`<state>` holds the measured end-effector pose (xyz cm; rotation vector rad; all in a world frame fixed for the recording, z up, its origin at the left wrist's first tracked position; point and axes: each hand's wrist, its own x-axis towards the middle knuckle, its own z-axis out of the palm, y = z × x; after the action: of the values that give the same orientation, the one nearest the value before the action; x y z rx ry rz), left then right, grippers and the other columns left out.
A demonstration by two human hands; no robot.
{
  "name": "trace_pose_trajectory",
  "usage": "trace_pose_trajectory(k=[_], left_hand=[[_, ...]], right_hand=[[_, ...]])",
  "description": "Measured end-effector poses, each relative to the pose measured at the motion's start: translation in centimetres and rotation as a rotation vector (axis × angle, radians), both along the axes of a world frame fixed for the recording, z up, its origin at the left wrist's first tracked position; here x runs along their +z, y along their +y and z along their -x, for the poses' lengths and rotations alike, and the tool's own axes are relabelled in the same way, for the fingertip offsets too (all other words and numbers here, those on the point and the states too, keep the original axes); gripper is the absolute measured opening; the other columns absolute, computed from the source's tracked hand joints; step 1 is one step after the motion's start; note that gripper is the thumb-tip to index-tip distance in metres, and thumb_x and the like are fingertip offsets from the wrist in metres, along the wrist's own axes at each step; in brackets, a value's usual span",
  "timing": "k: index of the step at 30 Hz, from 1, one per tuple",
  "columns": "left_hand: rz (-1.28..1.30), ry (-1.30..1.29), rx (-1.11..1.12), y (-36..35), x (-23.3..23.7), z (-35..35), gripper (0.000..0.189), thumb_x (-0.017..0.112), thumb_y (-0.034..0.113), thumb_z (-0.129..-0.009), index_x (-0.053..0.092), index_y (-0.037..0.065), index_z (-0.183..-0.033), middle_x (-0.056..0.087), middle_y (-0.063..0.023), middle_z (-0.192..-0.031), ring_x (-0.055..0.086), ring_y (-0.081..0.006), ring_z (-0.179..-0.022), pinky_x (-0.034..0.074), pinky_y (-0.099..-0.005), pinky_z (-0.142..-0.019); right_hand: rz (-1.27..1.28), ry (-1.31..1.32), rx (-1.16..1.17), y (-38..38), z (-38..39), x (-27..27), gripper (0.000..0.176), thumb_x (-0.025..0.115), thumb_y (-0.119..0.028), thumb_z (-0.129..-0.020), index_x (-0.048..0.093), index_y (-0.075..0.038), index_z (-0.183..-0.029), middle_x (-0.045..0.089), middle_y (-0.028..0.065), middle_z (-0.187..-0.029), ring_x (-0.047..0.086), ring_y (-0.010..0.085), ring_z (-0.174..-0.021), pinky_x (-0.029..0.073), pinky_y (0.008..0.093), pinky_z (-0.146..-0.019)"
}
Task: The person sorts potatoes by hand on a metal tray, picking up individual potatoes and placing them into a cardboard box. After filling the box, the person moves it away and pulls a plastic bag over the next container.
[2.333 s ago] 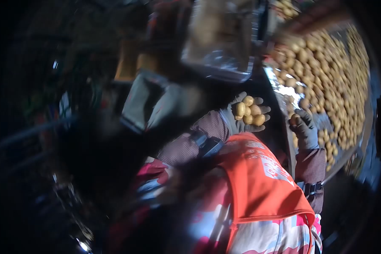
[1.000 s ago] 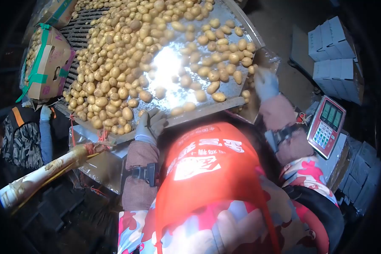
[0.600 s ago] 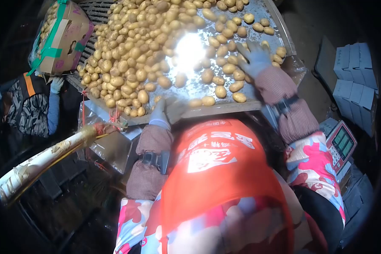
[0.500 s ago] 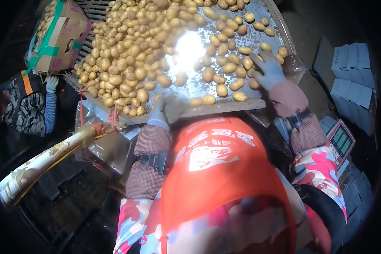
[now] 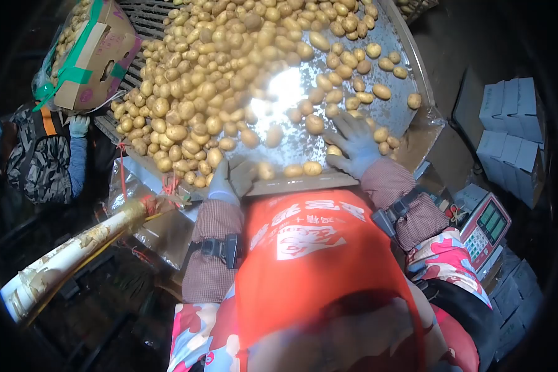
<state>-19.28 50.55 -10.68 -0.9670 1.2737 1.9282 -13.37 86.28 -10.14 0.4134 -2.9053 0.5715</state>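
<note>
Potatoes (image 5: 186,111) lie in a dense heap over the left and middle of a metal sorting table (image 5: 409,56), with looser ones on the right. My right hand (image 5: 356,146), in a grey glove, rests among the loose potatoes near the front edge. Its fingers are spread, and a potato (image 5: 334,150) lies against its left side. My left hand (image 5: 232,177), also gloved, is at the front edge beside the heap, its fingers extended and thumb apart. Between my hands a few potatoes (image 5: 294,170) sit along the edge. Bright glare hides part of the metal surface.
A taped cardboard box (image 5: 99,59) of potatoes stands at upper left, beside another person's gloved hand (image 5: 79,126). A wrapped pole (image 5: 74,251) juts in at left. To the right are a red scale (image 5: 487,232) and stacked pale boxes (image 5: 508,136).
My right hand has moved left and toward me across the table, and loose potatoes near it have shifted. My left hand stays by the front edge, now less blurred.
</note>
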Motion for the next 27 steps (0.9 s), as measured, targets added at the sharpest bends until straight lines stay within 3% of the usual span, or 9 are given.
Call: trace_pose_trajectory(k=[3,5,8,9,13,17,20,23,27], left_hand=[[-0.023,-0.031,0.002,-0.1,0.0,0.3,0.065,0.036,0.054,-0.104,0.050,0.002,-0.140,0.059,-0.0207,-0.136,0.061,-0.0370,-0.114,0.048,-0.0492,-0.091],[-0.095,-0.023,0.020,-0.7,-1.0,0.1,0.065,0.036,0.053,-0.104,0.050,0.001,-0.140,0.058,-0.0220,-0.136,0.061,-0.0385,-0.114,0.048,-0.0500,-0.091],[-0.008,-0.051,0.063,0.6,0.8,0.3,0.065,0.036,0.053,-0.104,0.050,0.000,-0.139,0.058,-0.0238,-0.134,0.061,-0.0402,-0.113,0.049,-0.0496,-0.090],[-0.003,-0.039,0.051,0.4,0.5,0.3,0.065,0.036,0.053,-0.104,0.050,0.000,-0.139,0.058,-0.0241,-0.134,0.061,-0.0404,-0.113,0.049,-0.0498,-0.090],[0.004,-0.036,0.047,-0.1,0.4,0.1,0.064,0.037,0.053,-0.104,0.051,0.000,-0.138,0.058,-0.0246,-0.134,0.061,-0.0407,-0.112,0.050,-0.0504,-0.090],[0.033,-0.016,0.059,0.4,0.5,0.1,0.064,0.038,0.053,-0.104,0.050,0.001,-0.139,0.058,-0.0249,-0.134,0.061,-0.0409,-0.113,0.050,-0.0505,-0.091],[-0.040,-0.045,0.145,0.4,-0.5,0.3,0.066,0.038,0.053,-0.104,0.049,-0.002,-0.139,0.056,-0.0260,-0.135,0.059,-0.0422,-0.115,0.049,-0.0502,-0.095],[-0.098,-0.035,0.207,-0.3,-2.3,0.1,0.068,0.040,0.052,-0.104,0.047,-0.007,-0.138,0.055,-0.0268,-0.136,0.057,-0.0440,-0.116,0.048,-0.0511,-0.100],[-0.265,0.017,-0.002,1.6,1.0,0.0,0.069,0.045,0.051,-0.103,0.046,-0.008,-0.139,0.051,-0.0269,-0.140,0.056,-0.0401,-0.122,0.048,-0.0514,-0.103]], right_hand=[[-0.351,0.020,-0.095,5.3,2.3,-2.0,0.040,0.070,-0.024,-0.083,0.068,-0.018,-0.123,0.060,0.0134,-0.126,0.048,0.0408,-0.128,0.041,0.0538,-0.105],[-0.194,-0.236,-0.279,9.2,6.2,-0.9,0.037,0.067,-0.024,-0.088,0.068,-0.018,-0.125,0.062,0.0143,-0.126,0.051,0.0388,-0.125,0.041,0.0494,-0.106],[0.376,-0.211,-0.316,15.4,10.1,-2.8,0.037,0.063,-0.023,-0.092,0.067,-0.018,-0.128,0.062,0.0174,-0.126,0.054,0.0371,-0.121,0.042,0.0483,-0.105],[0.282,-0.241,-0.414,16.6,11.7,-1.6,0.040,0.063,-0.022,-0.091,0.065,-0.018,-0.130,0.061,0.0172,-0.128,0.053,0.0365,-0.122,0.042,0.0490,-0.105],[-0.342,-0.100,-0.364,14.8,7.5,-1.7,0.052,0.066,-0.024,-0.086,0.059,-0.017,-0.138,0.055,0.0166,-0.137,0.050,0.0356,-0.127,0.038,0.0502,-0.109],[-0.302,0.028,-0.227,8.4,-0.7,0.0,0.058,0.069,-0.026,-0.081,0.057,-0.012,-0.136,0.055,0.0180,-0.133,0.053,0.0370,-0.123,0.042,0.0513,-0.102],[-0.199,-0.303,-0.185,4.9,-1.4,1.1,0.052,0.070,-0.023,-0.080,0.060,-0.012,-0.130,0.059,0.0158,-0.122,0.059,0.0353,-0.109,0.048,0.0499,-0.091],[-0.412,-0.375,-0.142,4.9,0.6,-0.8,0.043,0.070,-0.021,-0.081,0.064,-0.013,-0.122,0.061,0.0147,-0.106,0.062,0.0339,-0.095,0.050,0.0465,-0.080],[0.063,-0.503,-0.227,5.8,4.3,1.6,0.042,0.069,-0.025,-0.088,0.064,-0.013,-0.128,0.065,0.0170,-0.111,0.065,0.0309,-0.103,0.052,0.0408,-0.089]])
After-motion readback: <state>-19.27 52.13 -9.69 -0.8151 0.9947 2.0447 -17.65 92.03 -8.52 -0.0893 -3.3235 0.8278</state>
